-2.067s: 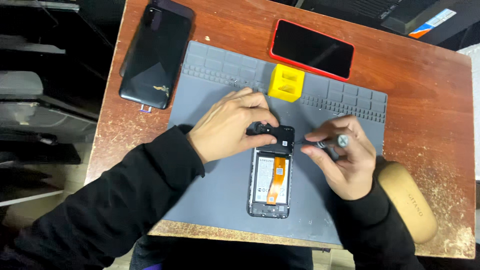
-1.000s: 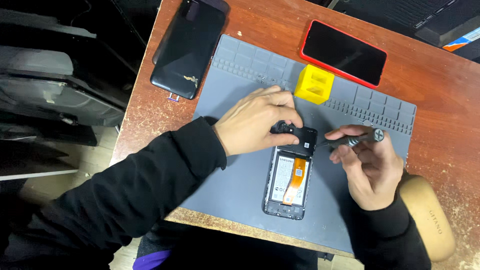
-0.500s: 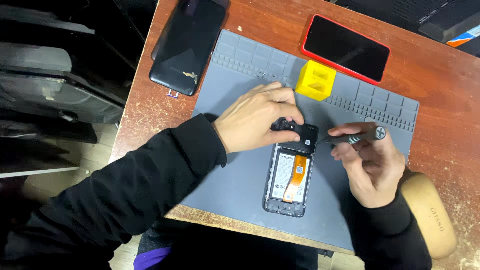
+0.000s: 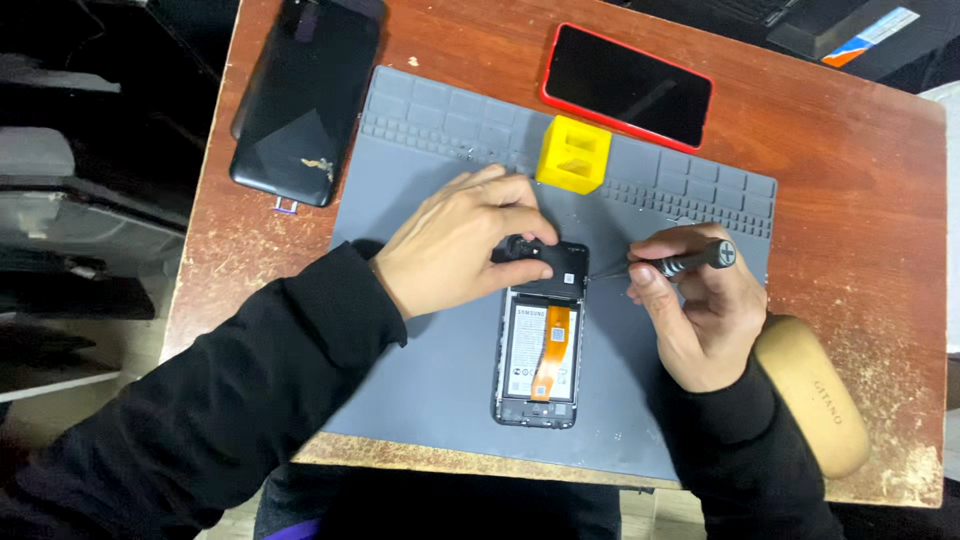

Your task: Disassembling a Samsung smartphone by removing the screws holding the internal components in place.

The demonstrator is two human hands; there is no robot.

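Repair work sits partway done, as we judge it: our left hand [image 4: 455,245] pinches the black plastic cover piece [image 4: 545,262] at the top of the opened black smartphone [image 4: 537,345] lying mid-way on the grey silicone work mat [image 4: 420,390], back panel off, white-labelled battery [image 4: 524,350] and orange flex ribbon [image 4: 550,352] exposed, while our right hand [image 4: 700,320] grips a slim black screwdriver [image 4: 665,263], tip at that cover. Beyond the mat lie a yellow plastic block [image 4: 573,155], a red-cased phone [image 4: 627,87], a detached black back cover [image 4: 302,100] and a tan oval case [image 4: 812,395].
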